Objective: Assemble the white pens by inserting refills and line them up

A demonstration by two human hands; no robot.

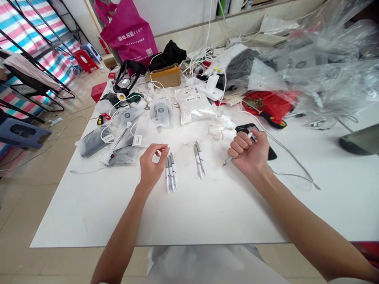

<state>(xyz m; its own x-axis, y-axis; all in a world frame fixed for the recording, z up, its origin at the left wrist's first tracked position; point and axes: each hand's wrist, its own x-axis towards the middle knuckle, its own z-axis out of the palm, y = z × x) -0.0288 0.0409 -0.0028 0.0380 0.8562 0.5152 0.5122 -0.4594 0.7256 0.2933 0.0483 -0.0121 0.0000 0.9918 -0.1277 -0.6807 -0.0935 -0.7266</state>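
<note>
My right hand [248,154] is closed in a fist round a silver pen [228,160], whose tip points down-left toward the white table [207,213]. My left hand [151,163] hovers with its fingers curled in a loose pinch just left of three silver pens [171,173] lying side by side. It holds nothing that I can see. Two more silver pens [199,159] lie between my hands. A black phone [250,128] lies right behind my right hand.
Packaged items in plastic bags [160,112], white cables [204,59], a cardboard box [167,75], crumpled tissue [222,130] and clear plastic sheeting [319,67] crowd the table's far half. A magenta bag [128,31] stands behind. A grey cable [296,161] runs to the right.
</note>
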